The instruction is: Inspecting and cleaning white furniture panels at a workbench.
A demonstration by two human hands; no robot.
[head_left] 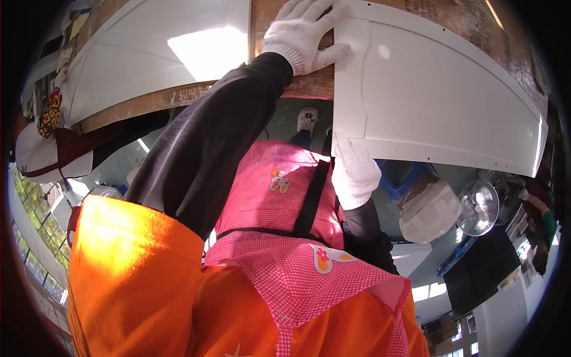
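Observation:
A large white panel [440, 89] with a raised rim and small holes along its edge lies to the right on a cardboard-covered work surface. My left hand [303, 35], in a white knitted glove, reaches to the panel's far left corner. Its fingers are spread, and the thumb lies across the panel's left edge. Also gloved in white, my right hand [355, 175] is at the near left corner with its fingers closed about the edge; the underside of that grip is hidden. A second white panel [160, 41] lies to the left, with a bright sun patch on it.
Brown cardboard [309, 83] shows between the panels. Below the right panel are a blue plastic stool [401, 184], a taped pale bundle [428, 208] and a round fan [477, 207]. A person [56, 149] is at the far left; another person's arm [540, 208] shows at right.

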